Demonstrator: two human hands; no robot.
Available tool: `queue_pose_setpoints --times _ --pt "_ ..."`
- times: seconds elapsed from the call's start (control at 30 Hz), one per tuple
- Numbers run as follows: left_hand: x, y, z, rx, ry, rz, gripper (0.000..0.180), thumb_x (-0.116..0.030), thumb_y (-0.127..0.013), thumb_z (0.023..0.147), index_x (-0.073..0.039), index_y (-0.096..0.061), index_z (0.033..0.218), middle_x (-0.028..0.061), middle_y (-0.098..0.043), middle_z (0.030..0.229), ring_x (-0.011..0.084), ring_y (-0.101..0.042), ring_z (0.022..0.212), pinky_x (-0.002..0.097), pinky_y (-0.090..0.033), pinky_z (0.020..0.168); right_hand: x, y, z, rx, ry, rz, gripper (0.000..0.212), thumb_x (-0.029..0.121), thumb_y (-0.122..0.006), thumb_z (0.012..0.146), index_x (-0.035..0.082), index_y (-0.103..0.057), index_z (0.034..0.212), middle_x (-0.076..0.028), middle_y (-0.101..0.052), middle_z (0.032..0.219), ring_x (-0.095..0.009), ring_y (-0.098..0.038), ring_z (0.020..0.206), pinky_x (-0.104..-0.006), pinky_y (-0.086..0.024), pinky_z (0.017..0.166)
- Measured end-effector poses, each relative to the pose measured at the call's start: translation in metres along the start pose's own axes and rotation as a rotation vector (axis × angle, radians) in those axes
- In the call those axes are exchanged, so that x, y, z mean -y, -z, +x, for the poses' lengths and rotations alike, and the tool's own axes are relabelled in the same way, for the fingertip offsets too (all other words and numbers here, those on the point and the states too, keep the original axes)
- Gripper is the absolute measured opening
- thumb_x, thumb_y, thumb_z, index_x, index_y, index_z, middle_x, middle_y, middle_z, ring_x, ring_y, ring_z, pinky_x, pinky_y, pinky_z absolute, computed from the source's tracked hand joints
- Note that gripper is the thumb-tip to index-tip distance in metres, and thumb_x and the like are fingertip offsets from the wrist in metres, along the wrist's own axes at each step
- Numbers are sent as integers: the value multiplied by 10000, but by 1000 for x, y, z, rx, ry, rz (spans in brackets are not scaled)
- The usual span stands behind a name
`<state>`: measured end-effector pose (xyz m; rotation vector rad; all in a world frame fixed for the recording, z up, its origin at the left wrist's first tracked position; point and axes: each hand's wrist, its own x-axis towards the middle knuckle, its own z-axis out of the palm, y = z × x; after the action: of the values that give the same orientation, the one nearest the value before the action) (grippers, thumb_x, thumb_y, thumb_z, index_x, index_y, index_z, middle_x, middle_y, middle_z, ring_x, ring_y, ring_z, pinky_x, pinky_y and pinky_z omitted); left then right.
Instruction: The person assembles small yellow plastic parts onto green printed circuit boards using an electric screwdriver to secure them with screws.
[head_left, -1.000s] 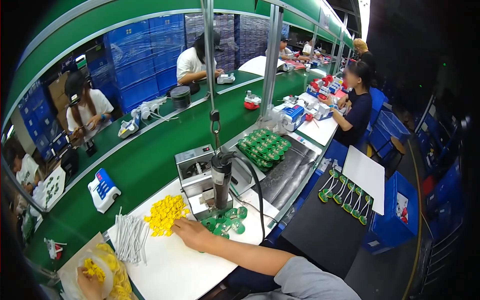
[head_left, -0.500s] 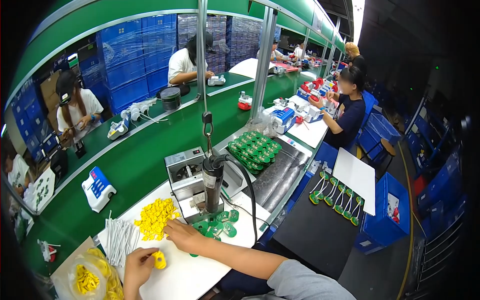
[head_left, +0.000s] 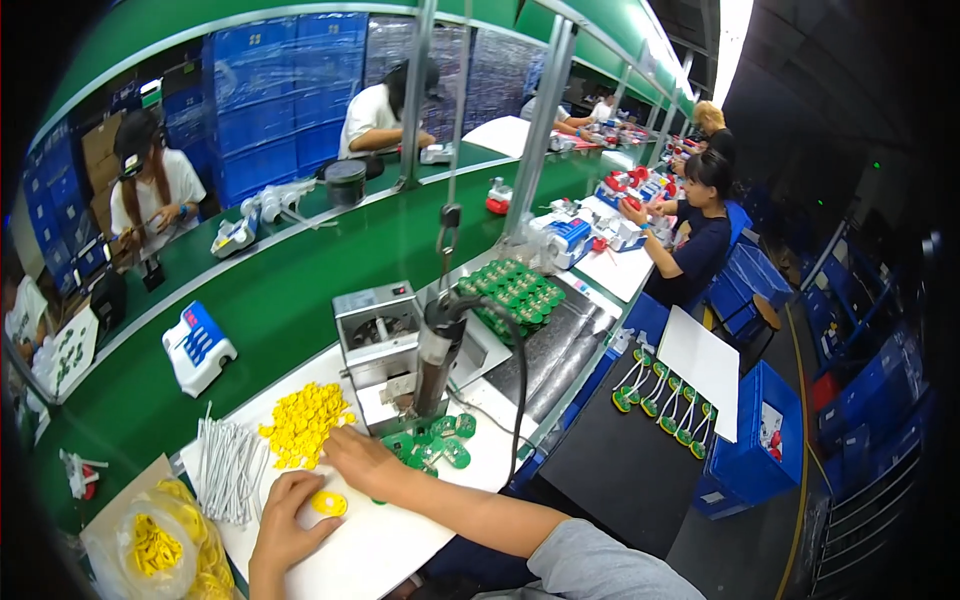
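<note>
A small round yellow disc (head_left: 329, 503) with a paler centre, perhaps a hole or a mark, faces up at your left hand (head_left: 287, 525), over the near half of the white board (head_left: 370, 550), inward from its left edge. Your left thumb and forefinger stand apart around it; whether they grip it cannot be told. Your right hand (head_left: 362, 462) has its fingers bent close together at the near rim of a pile of yellow pieces (head_left: 305, 425); whether they hold one is hidden. White cords (head_left: 228, 470) lie by the board's left corner.

A second ago your left hand was inside the plastic bag (head_left: 125, 560) beyond the left edge; half a second ago it held the disc more tilted, while your right hand was already at the pile.

The metal machine (head_left: 380, 370) at the far edge carries a label, its print too small to read. The white-and-blue device (head_left: 198, 350) beyond shows red marking on its blue panel.
</note>
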<state>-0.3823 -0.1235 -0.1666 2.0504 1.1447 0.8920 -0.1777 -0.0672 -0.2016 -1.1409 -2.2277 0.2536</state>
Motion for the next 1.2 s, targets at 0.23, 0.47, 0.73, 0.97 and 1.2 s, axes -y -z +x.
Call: queue_pose_setpoints --times 0.23,0.47,0.73,0.97,1.2 --pt "76 18 -7 -59 -57 101 634 -153 -841 725 -34 -599 1298 144 -667 1099 315 -600 1041 393 -483 938 2 -52 34 -187 34 132 86 58 -633 913 -14 -662 951 -175 -668 880 -361 -664 791 -438 -537 678" --pt "114 48 -43 -162 41 63 688 -205 -836 766 -30 -539 1362 144 -647 1093 326 -593 1024 392 -498 883 58 -80 54 -106 -136 457 109 28 -671 903 -22 -665 999 -146 -694 901 -287 -694 767 -337 -538 662" --pt "102 63 -52 -160 16 99 793 -236 -847 756 -42 -471 1427 170 -582 1167 330 -596 988 386 -511 838 80 -73 54 182 -127 408 133 51 -711 893 -25 -663 990 -98 -698 846 -144 -679 698 -263 -532 632" --pt "84 67 -49 70 211 -241 907 -135 -797 770 -82 -321 1540 140 -551 1248 276 -608 913 363 -531 807 69 -84 50 -5 -77 500 110 41 -674 917 -18 -636 1002 -108 -700 850 -164 -697 695 -277 -534 602" --pt "92 56 -50 -20 -28 53 876 -65 -715 789 -75 -290 1554 165 -596 1278 309 -535 1132 396 -483 956 72 -73 51 27 -248 500 96 50 -685 906 -20 -650 962 -134 -697 852 -193 -687 704 -301 -541 606"
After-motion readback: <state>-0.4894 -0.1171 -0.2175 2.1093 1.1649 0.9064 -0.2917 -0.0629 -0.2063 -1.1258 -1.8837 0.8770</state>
